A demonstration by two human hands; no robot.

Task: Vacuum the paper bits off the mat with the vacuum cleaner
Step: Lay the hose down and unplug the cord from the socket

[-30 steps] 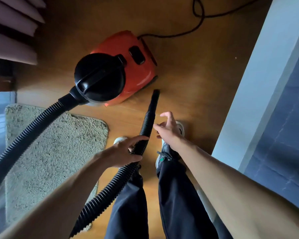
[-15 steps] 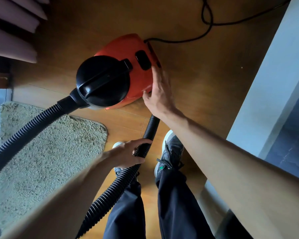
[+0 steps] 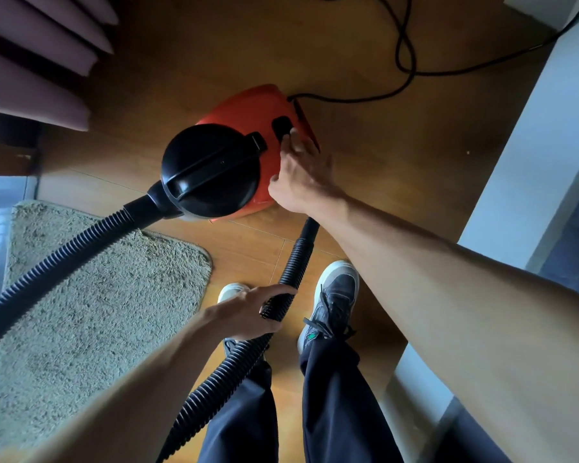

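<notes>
Red vacuum [image 3: 248, 111] sits on the wood floor [image 3: 398, 182] dead ahead. The right hand [image 3: 305, 175] is stretched out over it, fingers straight, tips on the black switch [image 3: 281, 123]. They're a bit blurred, so whether it's pressed I can't tell. The left hand [image 3: 248, 309] is clamped round the hose [image 3: 295, 259] just behind the nozzle [image 3: 310, 228]. That nozzle points forward, toward the vacuum, not at the mat [image 3: 97, 312]. The mat lies off to the left of that grip, its corner near the left shoe [image 3: 231, 290]. So the left hand is the nearer 1. My read: once power's on, the nozzle must swing left and down. As for paper bits, they're too small to make out on the pile.
</notes>
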